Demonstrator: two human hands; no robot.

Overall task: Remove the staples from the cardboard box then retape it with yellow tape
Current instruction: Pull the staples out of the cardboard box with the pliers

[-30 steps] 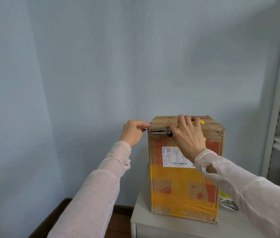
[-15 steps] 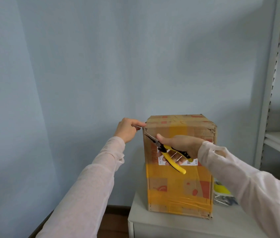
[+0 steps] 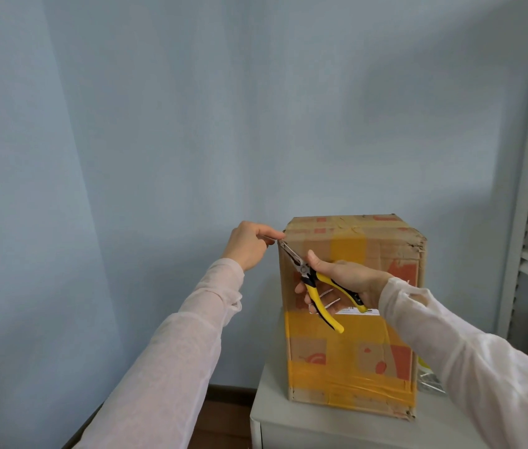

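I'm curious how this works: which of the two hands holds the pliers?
The right hand grips the yellow-handled pliers; the left hand only pinches a thin metal piece at the top corner of the cardboard box.

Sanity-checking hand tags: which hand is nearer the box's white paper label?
Right. The right hand, holding yellow-handled pliers, partly covers the white paper label; the left hand is at the top-left corner of the brown cardboard box.

No text can be read: the white label (image 3: 348, 311) just below the right hand (image 3: 347, 277) is mostly hidden, and the cardboard box's (image 3: 337, 348) red print (image 3: 402, 273) is blurred.
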